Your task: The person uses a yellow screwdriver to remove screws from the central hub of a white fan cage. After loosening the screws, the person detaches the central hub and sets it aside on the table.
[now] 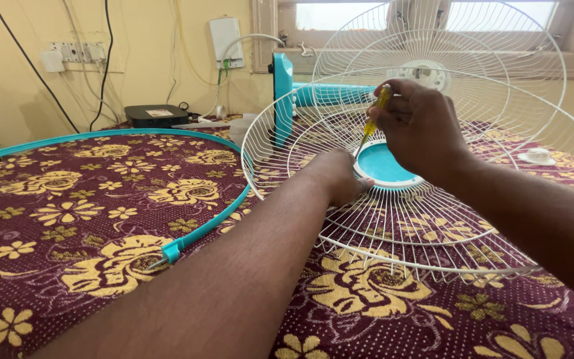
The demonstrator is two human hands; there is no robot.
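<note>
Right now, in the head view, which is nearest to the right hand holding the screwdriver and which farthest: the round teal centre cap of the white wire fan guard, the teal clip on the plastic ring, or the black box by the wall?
1. Round teal centre cap, just below the right hand.
2. Teal clip, lower left on the bedspread.
3. Black box, far left by the wall.

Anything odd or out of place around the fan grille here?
The fan is in pieces: a white wire grille lies face-down on the floral cloth, and the teal rim band sits loose beside it. The right hand holds a yellow screwdriver at the teal hub; the left hand steadies the grille. No visible damage.
</note>
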